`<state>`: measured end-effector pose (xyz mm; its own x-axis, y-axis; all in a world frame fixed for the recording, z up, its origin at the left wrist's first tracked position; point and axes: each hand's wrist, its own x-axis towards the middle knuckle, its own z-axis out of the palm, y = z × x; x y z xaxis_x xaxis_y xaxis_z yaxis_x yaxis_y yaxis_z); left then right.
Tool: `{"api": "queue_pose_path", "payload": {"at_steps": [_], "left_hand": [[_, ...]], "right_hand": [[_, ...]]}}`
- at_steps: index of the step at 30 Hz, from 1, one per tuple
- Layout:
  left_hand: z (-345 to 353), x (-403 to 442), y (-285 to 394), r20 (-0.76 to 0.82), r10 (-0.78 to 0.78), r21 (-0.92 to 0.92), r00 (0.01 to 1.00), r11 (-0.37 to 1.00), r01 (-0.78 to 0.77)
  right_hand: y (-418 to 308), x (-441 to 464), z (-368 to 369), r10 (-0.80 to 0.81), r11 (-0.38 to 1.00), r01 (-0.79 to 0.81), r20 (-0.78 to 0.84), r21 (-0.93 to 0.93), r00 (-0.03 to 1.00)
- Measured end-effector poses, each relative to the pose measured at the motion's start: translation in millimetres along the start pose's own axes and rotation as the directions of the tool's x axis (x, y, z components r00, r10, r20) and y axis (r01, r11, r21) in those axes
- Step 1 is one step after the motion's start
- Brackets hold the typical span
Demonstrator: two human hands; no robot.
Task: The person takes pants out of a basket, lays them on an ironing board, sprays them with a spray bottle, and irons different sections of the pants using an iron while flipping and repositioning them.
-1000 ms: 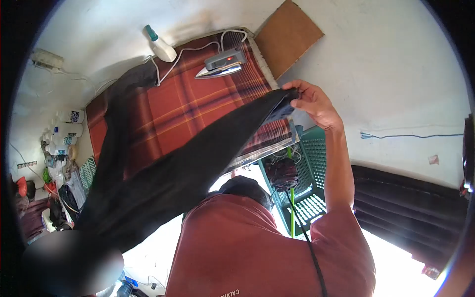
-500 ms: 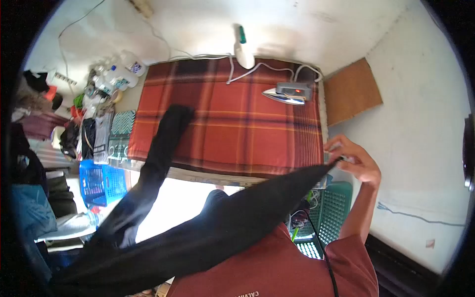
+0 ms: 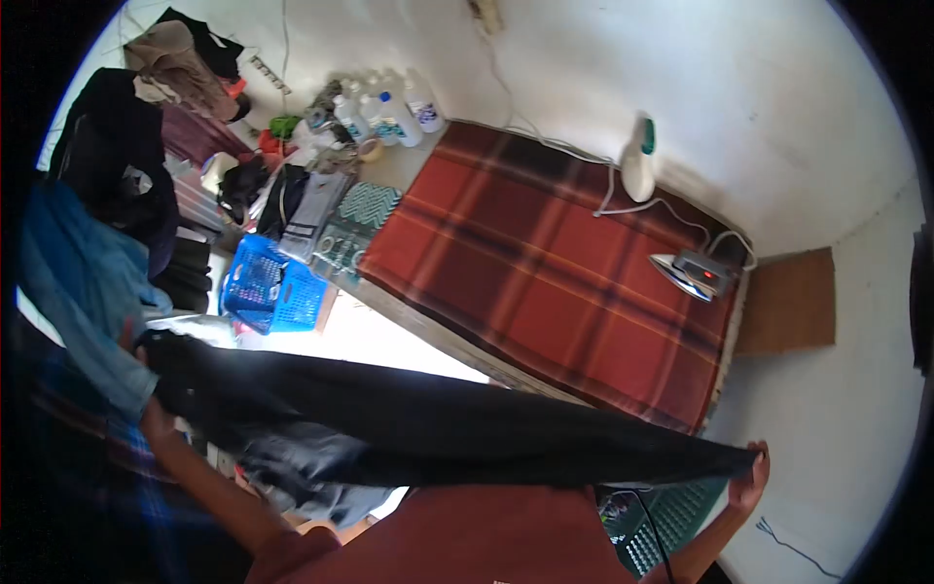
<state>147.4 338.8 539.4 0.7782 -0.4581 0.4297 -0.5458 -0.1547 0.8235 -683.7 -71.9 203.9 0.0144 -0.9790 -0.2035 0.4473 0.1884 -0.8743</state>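
Black trousers (image 3: 467, 419), one pair: suspended off the desk's (image 3: 433, 328) near edge, apparently to straighten one leg; left hand (image 3: 156, 420), grip on broad end; right hand (image 3: 747, 484), grip pinching hem.

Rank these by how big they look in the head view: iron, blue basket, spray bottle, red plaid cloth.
1. Red plaid cloth
2. Blue basket
3. Iron and spray bottle: too alike to rank

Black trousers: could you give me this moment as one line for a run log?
black trousers: stretched between hands | left hand: holding waistband end | right hand: holding leg end | iron: on plaid cloth, red light showing
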Motion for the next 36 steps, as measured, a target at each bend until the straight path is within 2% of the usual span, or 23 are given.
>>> {"api": "queue_pose_path", "payload": {"at_steps": [1,3,5,10,11,12,13,15,16,17,18,19,20,21,22,23,24,27,31,32,33,34,36], "left_hand": [[40.4,-1.0,16.1,-0.087,-0.055,-0.067,0.995,0.997,0.049],[29.1,13.3,-2.0,0.185,-0.237,-0.123,0.954,0.957,0.262],[49.5,31.5,-16.1,0.225,-0.221,-0.233,0.949,0.933,0.273],[106.2,131.7,-67.3,0.231,-0.405,-0.449,0.885,0.762,0.466],[116.0,161.7,-88.6,0.389,-0.382,-0.408,0.838,0.744,0.529],[138.9,193.4,-115.4,0.404,-0.464,-0.468,0.788,0.635,0.614],[162.3,227.1,-154.0,0.435,-0.421,-0.422,0.796,0.685,0.593],[249.5,280.7,-206.3,0.624,-0.407,-0.408,0.667,0.557,0.723],[302.1,285.3,-212.7,0.601,-0.365,-0.405,0.711,0.628,0.664],[339.1,326.6,-295.3,0.628,-0.395,-0.303,0.671,0.669,0.678],[389.7,331.9,-324.7,0.556,-0.398,-0.284,0.730,0.735,0.616],[439.3,299.5,-309.4,0.437,-0.249,-0.017,0.864,0.958,0.285],[473.6,267.5,-318.0,0.442,-0.085,-0.077,0.893,0.988,0.132],[499.9,279.5,-422.2,0.575,-0.186,0.299,0.797,0.954,0.007],[506.3,248.7,-399.3,0.548,-0.265,0.485,0.794,0.873,-0.044],[503.5,203.7,-369.3,0.508,-0.331,0.647,0.795,0.756,-0.099],[501.9,179.6,-368.6,0.499,-0.331,0.678,0.801,0.724,-0.123],[492.2,139.7,-384.5,0.464,-0.311,0.713,0.830,0.686,-0.142],[486.1,158.3,-410.3,0.431,-0.275,0.706,0.859,0.696,-0.131],[483.9,167.1,-409.9,0.414,-0.286,0.719,0.864,0.684,-0.119],[482.9,176.9,-409.1,0.465,-0.154,0.659,0.872,0.718,-0.225],[483.3,187.3,-404.8,0.508,-0.015,0.591,0.861,0.733,-0.336],[483.4,200.2,-358.3,0.501,-0.057,0.666,0.863,0.662,-0.343]], "right_hand": [[-1.6,-8.6,-1.2,-0.015,1.000,0.015,0.012,-0.024,1.000],[-9.0,-19.4,-9.6,-0.028,0.998,0.029,0.018,-0.047,0.999],[-21.5,-23.5,-16.2,-0.064,0.982,0.083,0.114,-0.172,0.991],[-43.4,-2.4,1.7,-0.125,0.886,0.096,-0.035,-0.453,0.992],[-45.8,13.0,18.7,-0.116,0.842,0.074,-0.046,-0.534,0.992],[-40.5,27.6,39.5,-0.106,0.853,-0.006,-0.185,-0.522,0.977],[-41.5,48.9,45.8,0.007,0.837,-0.043,-0.069,-0.546,0.998],[-15.3,94.5,60.1,0.080,0.844,-0.098,-0.057,-0.528,0.995],[9.1,124.1,52.2,0.067,0.810,-0.135,-0.138,-0.571,0.988],[12.2,129.5,108.3,0.151,0.829,-0.174,-0.086,-0.531,0.985],[45.6,153.4,91.7,0.153,0.848,-0.194,-0.123,-0.493,0.981],[75.4,162.8,91.7,0.162,0.889,-0.221,-0.178,-0.401,0.971],[96.5,162.9,91.3,0.218,0.808,-0.343,-0.298,-0.479,0.930],[112.7,162.2,93.6,0.256,0.708,-0.463,-0.417,-0.533,0.872],[131.9,159.7,93.7,0.245,0.708,-0.466,-0.434,-0.531,0.867],[151.0,152.9,93.9,-0.029,0.652,-0.308,-0.429,-0.693,0.903],[166.0,147.1,95.4,-0.293,0.529,-0.168,-0.365,-0.832,0.884],[190.6,130.1,93.7,-0.376,0.345,-0.141,-0.275,-0.928,0.885],[195.0,113.3,112.0,-0.476,0.258,-0.246,-0.345,-0.934,0.809],[192.5,112.3,109.9,-0.417,0.456,-0.252,-0.455,-0.854,0.787],[191.1,111.1,108.5,-0.331,0.633,-0.254,-0.552,-0.731,0.765],[188.8,110.7,109.7,-0.317,0.636,-0.251,-0.543,-0.730,0.777],[184.2,106.5,106.5,-0.323,0.611,-0.254,-0.529,-0.750,0.784]]}}
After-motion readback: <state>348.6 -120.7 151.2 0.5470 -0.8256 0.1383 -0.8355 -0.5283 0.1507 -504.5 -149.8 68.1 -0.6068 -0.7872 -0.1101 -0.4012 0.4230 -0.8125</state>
